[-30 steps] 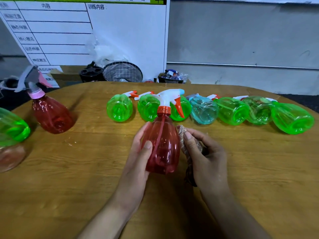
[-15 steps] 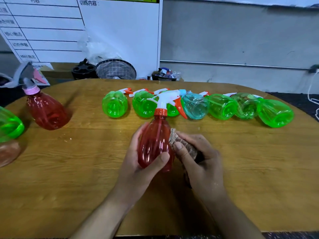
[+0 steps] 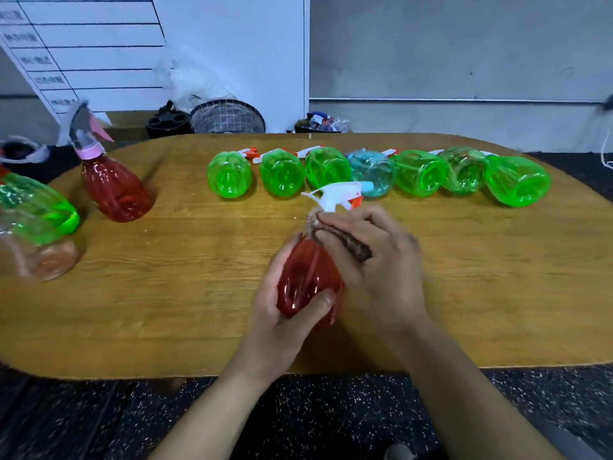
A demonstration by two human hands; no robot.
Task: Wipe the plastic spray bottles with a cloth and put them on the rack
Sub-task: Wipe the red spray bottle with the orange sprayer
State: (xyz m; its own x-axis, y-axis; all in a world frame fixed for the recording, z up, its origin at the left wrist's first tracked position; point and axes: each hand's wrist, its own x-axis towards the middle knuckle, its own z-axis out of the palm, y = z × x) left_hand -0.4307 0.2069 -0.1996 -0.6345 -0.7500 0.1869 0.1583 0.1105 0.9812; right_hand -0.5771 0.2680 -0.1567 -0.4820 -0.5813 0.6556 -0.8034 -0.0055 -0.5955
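While left hand (image 3: 282, 313) grips red bottle (image 3: 306, 280) and right hand (image 3: 374, 260) rubs cloth (image 3: 351, 244) at its neck, approx. seven bottles (image 3: 374, 172) lie unwiped mid-frame; no rack visible.

Right hand (image 3: 374, 260) motion-blurred, hides red bottle (image 3: 306, 280) neck & most of cloth (image 3: 351, 244); green bottle (image 3: 36, 210) cut by left edge.

Even indoor light, motion blur, fisheye edges
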